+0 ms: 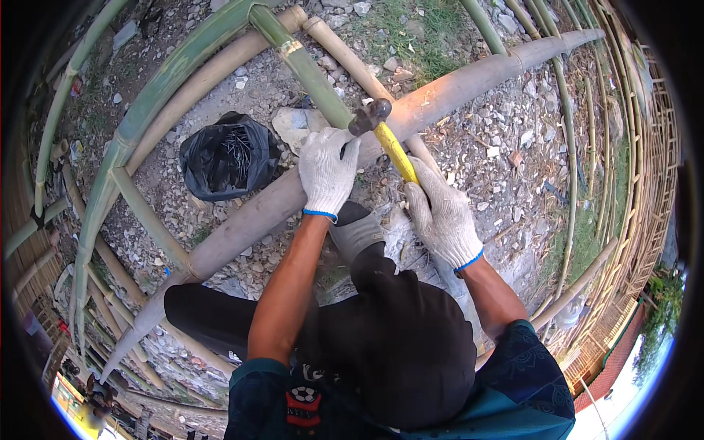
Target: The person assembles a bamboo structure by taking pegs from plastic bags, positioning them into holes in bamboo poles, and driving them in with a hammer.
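My right hand (444, 220), in a white knit glove with a blue cuff, is wrapped round the yellow handle of a hammer (396, 152). The dark hammer head lies over the end of a green bamboo pole (312, 81), where it meets a thick grey-brown bamboo pole (249, 226). My left hand (328, 165), gloved the same way, is closed at that joint beside the hammer head. Whatever its fingers hold is hidden. Left of that hand stands a black plastic bag (198, 163) with many thin nails (236, 149) inside.
Curved green bamboo (161, 92) and a tan bamboo pole (352, 55) run across the far side. Rubble and stones (506, 136) cover the ground. My shoe (357, 229) is by the thick pole. Bamboo lattice (645, 169) stands at the right, a person (94, 414) at the lower left.
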`<move>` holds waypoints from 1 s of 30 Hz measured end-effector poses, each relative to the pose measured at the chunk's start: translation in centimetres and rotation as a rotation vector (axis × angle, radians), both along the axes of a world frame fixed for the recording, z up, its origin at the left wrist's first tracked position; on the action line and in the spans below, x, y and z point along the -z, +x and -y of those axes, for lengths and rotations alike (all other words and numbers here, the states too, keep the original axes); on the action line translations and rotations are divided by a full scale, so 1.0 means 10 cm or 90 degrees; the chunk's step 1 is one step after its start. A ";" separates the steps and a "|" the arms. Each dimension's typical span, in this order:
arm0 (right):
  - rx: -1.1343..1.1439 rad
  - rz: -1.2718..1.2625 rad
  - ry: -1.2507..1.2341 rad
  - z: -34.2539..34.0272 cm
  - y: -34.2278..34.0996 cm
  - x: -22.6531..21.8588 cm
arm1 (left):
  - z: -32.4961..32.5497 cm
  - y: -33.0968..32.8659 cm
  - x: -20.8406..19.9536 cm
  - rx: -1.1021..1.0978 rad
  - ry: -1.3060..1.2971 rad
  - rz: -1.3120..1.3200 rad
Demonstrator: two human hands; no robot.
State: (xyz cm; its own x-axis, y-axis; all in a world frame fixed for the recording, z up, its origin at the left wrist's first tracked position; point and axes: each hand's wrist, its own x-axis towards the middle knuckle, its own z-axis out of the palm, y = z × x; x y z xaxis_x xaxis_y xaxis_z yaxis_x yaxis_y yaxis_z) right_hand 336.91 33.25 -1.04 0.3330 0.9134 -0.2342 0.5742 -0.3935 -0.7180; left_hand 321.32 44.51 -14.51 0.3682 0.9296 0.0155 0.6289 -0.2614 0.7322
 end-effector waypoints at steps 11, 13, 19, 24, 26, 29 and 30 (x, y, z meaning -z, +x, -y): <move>-0.049 0.025 0.020 -0.12 0.01 -0.21 | -0.06 -0.15 -0.07 -0.015 -0.043 0.057; 0.019 0.013 0.037 -0.05 -0.01 -0.26 | -0.05 -0.17 -0.19 -0.111 -0.144 0.126; -0.104 0.093 0.039 -0.05 0.06 0.19 | 0.18 -0.60 -0.26 -0.258 -0.511 0.503; 0.016 0.067 0.053 0.16 -0.01 0.13 | 0.27 -0.60 -0.43 -0.292 -0.545 0.597; -0.098 0.119 -0.077 0.06 0.04 0.35 | 0.30 -0.67 -0.35 -0.317 -0.613 0.652; -0.072 0.053 0.023 -0.10 0.01 0.05 | 0.26 -0.64 -0.37 -0.307 -0.610 0.621; -0.024 0.033 0.043 -0.14 -0.06 -0.08 | 0.26 -0.64 -0.43 -0.284 -0.600 0.575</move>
State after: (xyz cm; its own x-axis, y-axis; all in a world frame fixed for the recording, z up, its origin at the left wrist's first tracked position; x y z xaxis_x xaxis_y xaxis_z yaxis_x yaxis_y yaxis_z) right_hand 336.26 34.67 -0.20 0.3085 0.9385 -0.1554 0.6249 -0.3231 -0.7107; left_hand 314.96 41.93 -10.24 0.2380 0.7575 -0.6079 -0.2563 0.6526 0.7130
